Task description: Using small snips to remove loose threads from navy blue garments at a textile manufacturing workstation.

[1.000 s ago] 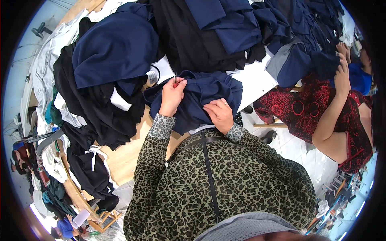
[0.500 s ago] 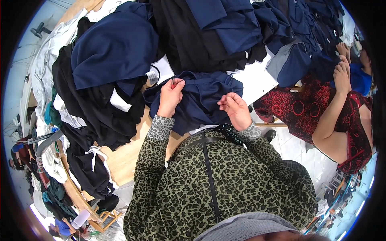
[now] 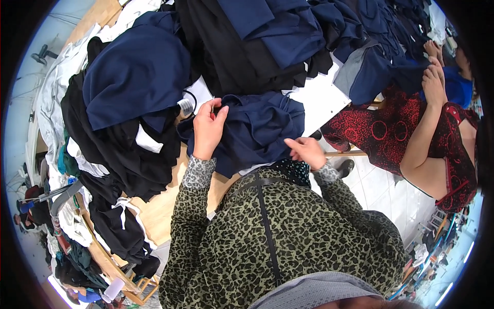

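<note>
A crumpled navy garment [image 3: 260,123] lies in front of me at the table's near edge. Over its left side, my left hand [image 3: 208,133] is closed around a small tool, of which only a thin pointed tip shows above the fingers. My right hand [image 3: 307,152] is at the garment's lower right edge, thumb and fingers pressed together. Whatever those fingers hold, if anything, is too small to make out. Just left of the garment sit a white tag and a dark loop [image 3: 186,105].
Navy and black garments are heaped on the left [image 3: 136,72] and at the back [image 3: 242,56]. White sheets [image 3: 324,98] lie to the right of the navy garment. A person in a red-and-black patterned garment [image 3: 396,129] sits close on my right. The bare wooden tabletop [image 3: 154,211] shows at left.
My right hand has moved down and toward me, away from the garment's middle. My left hand has turned slightly, hiding the tool's red part. The view has shifted a little.
</note>
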The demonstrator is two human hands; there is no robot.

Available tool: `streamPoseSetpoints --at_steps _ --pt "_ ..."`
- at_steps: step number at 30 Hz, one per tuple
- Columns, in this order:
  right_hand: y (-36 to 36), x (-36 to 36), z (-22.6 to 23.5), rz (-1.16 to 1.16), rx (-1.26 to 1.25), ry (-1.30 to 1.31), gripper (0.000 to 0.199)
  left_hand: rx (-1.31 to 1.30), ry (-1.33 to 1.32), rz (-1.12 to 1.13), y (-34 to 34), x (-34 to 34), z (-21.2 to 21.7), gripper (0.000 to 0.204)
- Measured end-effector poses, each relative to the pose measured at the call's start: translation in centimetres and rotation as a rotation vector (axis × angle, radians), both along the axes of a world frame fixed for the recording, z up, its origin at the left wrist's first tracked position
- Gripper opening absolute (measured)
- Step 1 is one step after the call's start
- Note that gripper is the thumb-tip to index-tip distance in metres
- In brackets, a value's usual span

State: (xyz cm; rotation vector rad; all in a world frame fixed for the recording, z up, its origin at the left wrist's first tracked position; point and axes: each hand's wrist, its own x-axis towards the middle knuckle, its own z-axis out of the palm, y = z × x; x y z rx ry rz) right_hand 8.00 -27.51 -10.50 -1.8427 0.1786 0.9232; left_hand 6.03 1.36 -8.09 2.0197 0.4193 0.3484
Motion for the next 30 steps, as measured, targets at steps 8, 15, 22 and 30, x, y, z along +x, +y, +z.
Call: streamPoseSetpoints --at_steps 8,15,22,30 --pt "1.5 -0.2 0.6 -0.348 0.657 0.28 0.017 0.127 0.048 -0.377 -1.6 1.7 1.4 0.048" --pt "1.0 0.6 2.9 -0.411 0.862 0.322 0.016 0.042 -0.093 -0.548 -6.7 -1.2 4.8 0.024" --pt "1.9 0.5 4.3 -0.368 0.742 0.291 0.015 0.176 -0.057 -0.478 -8.2 -3.4 2.5 0.019" --pt "3.1 2.4 6.5 0.377 0.136 -0.964 0.043 -1.134 0.426 -0.427 -4.8 -3.1 3.1 0.009"
